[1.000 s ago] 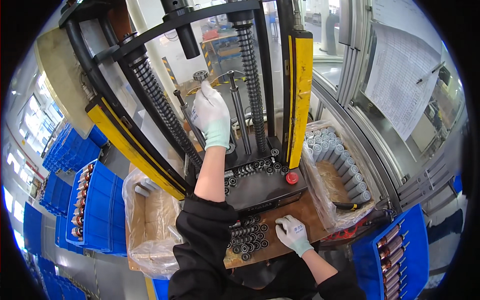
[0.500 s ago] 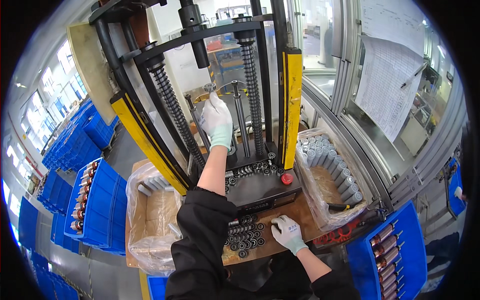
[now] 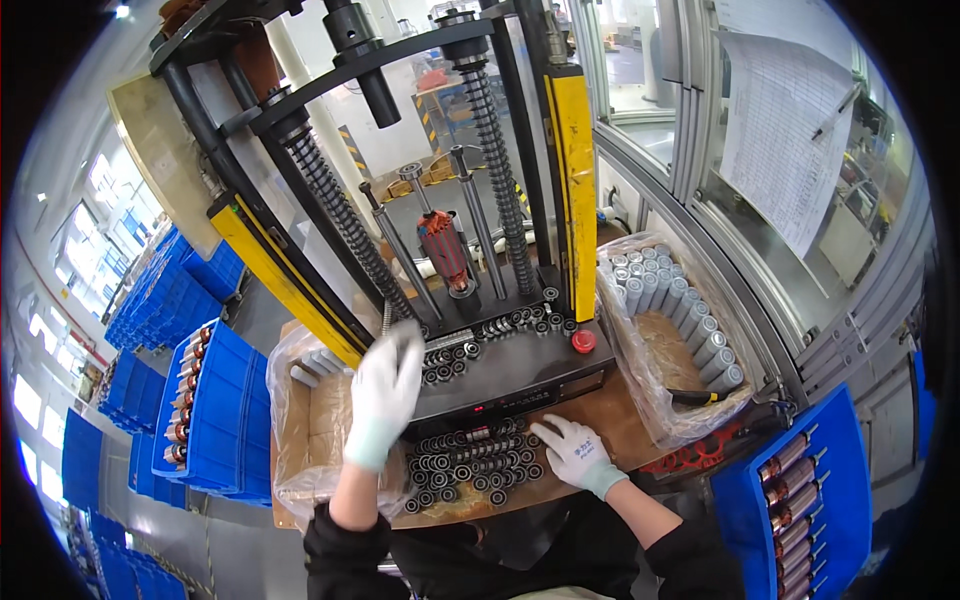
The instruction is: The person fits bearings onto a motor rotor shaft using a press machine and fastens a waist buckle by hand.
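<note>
A motor armature (image 3: 442, 250) with copper windings and a dark red body stands upright in the press (image 3: 372, 95), beneath its ram. On the tip of the armature's shaft sits a ring bearing (image 3: 411, 173). My left hand (image 3: 385, 395), white-gloved and smeared by motion, is above the bench beside the left box; whether its fingers hold anything is unclear. My gloved right hand (image 3: 580, 455) lies at the front of the control box, fingers stretched out, nothing seen in it. Between my hands lie many loose bearings (image 3: 475, 465), and more bearings (image 3: 445, 362) rest on the control box top.
Plastic-lined boxes with grey cylinders flank the press: a left box (image 3: 310, 430) and a right box (image 3: 650, 350). Blue crates hold armatures at left (image 3: 225, 420) and lower right (image 3: 745, 530). Yellow guard bars (image 3: 570, 200) frame the press. A red button (image 3: 583, 342) sits on the control box.
My left hand has come away from the bearing at the shaft top and down toward the left box, uncovering the armature. My right hand stays near the control box front.
</note>
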The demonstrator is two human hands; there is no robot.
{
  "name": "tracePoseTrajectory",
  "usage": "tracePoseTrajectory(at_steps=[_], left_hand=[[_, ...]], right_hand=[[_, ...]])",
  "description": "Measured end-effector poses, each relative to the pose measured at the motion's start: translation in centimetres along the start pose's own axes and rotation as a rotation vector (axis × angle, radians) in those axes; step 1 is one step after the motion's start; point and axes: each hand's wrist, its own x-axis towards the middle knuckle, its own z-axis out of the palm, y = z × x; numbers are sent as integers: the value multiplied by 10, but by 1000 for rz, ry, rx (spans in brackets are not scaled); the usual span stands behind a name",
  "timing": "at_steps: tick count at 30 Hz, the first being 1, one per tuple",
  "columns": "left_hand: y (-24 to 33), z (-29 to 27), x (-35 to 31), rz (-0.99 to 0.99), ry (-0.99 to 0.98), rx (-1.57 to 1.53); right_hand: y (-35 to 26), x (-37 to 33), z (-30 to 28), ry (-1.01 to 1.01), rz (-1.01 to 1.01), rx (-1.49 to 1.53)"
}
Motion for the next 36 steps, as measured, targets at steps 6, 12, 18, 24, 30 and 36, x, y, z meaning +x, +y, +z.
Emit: tracePoseTrajectory(at_steps=[6, 12, 18, 24, 30, 36], left_hand=[[-106, -11, -107, 159, -60, 417], [-112, 9, -111, 128, 6, 399], [-103, -10, -99, 49, -59, 418], [-38, -27, -199, 133, 243, -11], [-161, -12, -403, -972, 448, -23], [-348, -5, -659, -1200, 360, 167]], right_hand=[[-21, 13, 18, -138, 14, 38], [-15, 10, 19, -161, 76, 117], [-29, 24, 26, -24, 12, -80], [8, 13, 31, -54, 85, 67], [-2, 13, 40, -73, 231, 115], [-39, 21, 29, 10, 57, -17]])
